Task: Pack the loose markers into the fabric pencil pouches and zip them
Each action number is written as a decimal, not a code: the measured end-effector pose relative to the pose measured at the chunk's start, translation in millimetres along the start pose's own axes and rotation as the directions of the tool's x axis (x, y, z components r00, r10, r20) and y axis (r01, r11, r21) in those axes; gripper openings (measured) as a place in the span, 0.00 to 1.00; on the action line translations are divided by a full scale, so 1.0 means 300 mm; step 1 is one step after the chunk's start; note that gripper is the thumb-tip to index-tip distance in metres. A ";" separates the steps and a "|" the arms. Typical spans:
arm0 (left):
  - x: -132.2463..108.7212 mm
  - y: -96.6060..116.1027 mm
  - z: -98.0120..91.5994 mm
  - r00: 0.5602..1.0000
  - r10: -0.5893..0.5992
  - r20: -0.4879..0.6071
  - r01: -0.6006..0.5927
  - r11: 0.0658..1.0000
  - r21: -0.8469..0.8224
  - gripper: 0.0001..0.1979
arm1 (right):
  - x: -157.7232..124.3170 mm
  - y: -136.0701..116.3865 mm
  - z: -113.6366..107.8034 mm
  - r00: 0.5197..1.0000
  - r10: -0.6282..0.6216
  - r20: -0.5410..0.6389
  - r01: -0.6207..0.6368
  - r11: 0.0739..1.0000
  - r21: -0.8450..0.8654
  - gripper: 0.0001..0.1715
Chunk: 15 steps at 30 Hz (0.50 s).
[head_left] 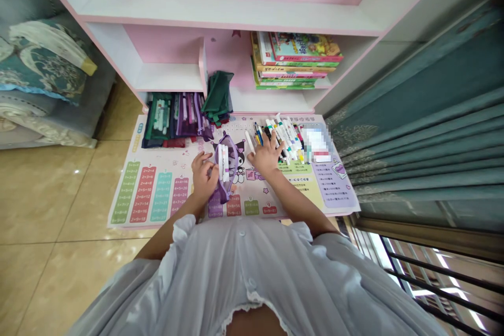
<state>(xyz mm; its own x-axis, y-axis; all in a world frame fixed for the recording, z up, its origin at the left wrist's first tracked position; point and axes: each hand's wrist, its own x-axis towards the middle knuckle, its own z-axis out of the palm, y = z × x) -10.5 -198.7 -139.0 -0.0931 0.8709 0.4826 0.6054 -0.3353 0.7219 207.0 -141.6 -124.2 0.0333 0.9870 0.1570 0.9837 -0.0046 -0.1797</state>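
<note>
A purple mesh zip pouch lies on the printed desk mat with several white markers in it. My left hand is at the pouch's left edge, its thumb against or very near the mesh and its fingers loosely bent and apart. To the right, my right hand reaches over a loose pile of pens and markers, fingers spread on the near left part of the pile. One white marker lies just beyond the right thumb. Whether any pen is under the right palm is hidden.
Green mesh pouches and purple mesh pouches lie at the back left, with a dark green pouch heaped beside them. Stacked books fill part of the pink shelf. A teal curtain hangs close on the right.
</note>
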 end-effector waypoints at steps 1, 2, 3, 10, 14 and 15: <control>0.000 0.000 0.000 1.000 0.000 -0.002 0.000 1.000 0.002 0.09 | -0.006 -0.003 -0.007 1.000 0.000 -0.012 0.000 1.000 0.027 0.12; 0.000 -0.001 0.000 1.000 0.001 -0.002 -0.001 1.000 0.002 0.09 | -0.013 -0.008 -0.016 1.000 0.004 -0.026 -0.003 0.998 0.057 0.11; 0.000 -0.002 0.001 1.000 0.002 -0.003 -0.002 1.000 0.000 0.09 | -0.021 -0.014 -0.028 0.999 0.014 -0.041 -0.011 0.996 0.088 0.11; 0.001 -0.003 0.001 1.000 0.018 -0.002 -0.018 1.000 -0.004 0.09 | -0.117 -0.115 -0.138 0.989 -0.063 -0.131 0.097 0.957 0.273 0.08; 0.002 -0.003 0.001 1.000 0.024 0.001 -0.024 1.000 0.001 0.08 | -0.142 -0.181 -0.150 0.983 -0.176 -0.054 0.185 0.933 0.308 0.08; 0.002 -0.003 0.001 1.000 0.022 0.000 -0.022 1.000 0.001 0.08 | -0.141 -0.193 -0.145 0.983 -0.182 -0.024 0.180 0.935 0.305 0.08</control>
<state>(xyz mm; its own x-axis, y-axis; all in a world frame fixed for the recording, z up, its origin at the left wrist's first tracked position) -10.9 -197.6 -139.5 -0.0797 0.8632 0.4985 0.6081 -0.3542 0.7105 156.4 -190.0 -78.1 -0.1415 0.9673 0.2106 0.8719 0.2225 -0.4362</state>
